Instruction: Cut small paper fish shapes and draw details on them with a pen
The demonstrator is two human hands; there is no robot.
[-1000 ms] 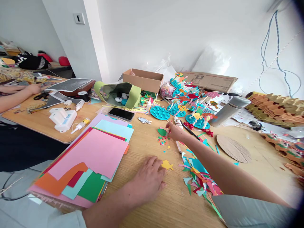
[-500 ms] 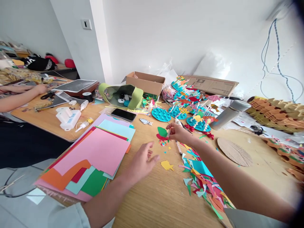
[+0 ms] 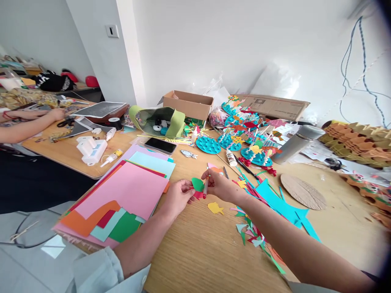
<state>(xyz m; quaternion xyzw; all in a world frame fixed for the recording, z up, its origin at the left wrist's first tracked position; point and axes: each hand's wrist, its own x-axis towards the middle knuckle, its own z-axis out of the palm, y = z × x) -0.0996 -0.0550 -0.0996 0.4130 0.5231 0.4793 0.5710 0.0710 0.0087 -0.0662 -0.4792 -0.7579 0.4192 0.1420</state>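
1. Far left of the yellow paper fish (image 3: 215,208), a co-worker's arm (image 3: 30,131) is cut off; a black cloth's (image 3: 55,81) white lettering is unreadable.
2. Just left of the fish, the left hand (image 3: 177,197) pinches a green paper piece (image 3: 198,184); red paper (image 3: 198,195) beneath is partly hidden.
3. Above the fish, the right hand (image 3: 222,187) grips a slim pen (image 3: 205,189), fingers closed.
4. Beyond the fish, a white bottle's (image 3: 231,158) label is illegible.

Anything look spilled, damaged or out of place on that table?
No liquid spill or damage stands out. Paper scraps lie strewn and overlapping right of the yellow paper fish, looking untidy; the coloured paper stack is askew, its edges unaligned, with offcuts on top.
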